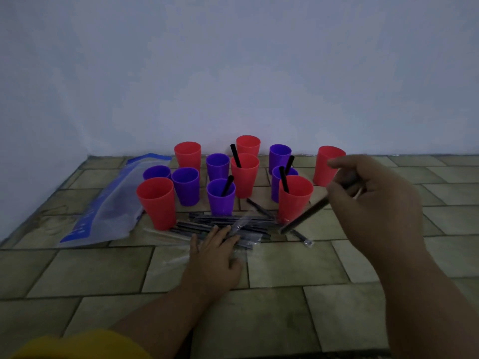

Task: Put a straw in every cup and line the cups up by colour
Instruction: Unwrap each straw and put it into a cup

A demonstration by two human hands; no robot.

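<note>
The left hand [215, 251] lies palm-down, fingers spread, on the pile of wrapped straws [228, 225] on the tiled floor [298, 260]. The raised right hand [373, 200] pinches a blurred straw [304, 215] that slants down beside a red cup [294, 200].

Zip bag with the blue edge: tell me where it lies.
In the head view the zip bag lies flat on the tiled floor at left, beside the front-left red cup.

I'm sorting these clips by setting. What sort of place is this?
Probably the floor of a plain indoor room, perhaps a home. The cups stand on brick-pattern tiles that meet a bare pale wall, and a plastic bag lies beside them.
</note>
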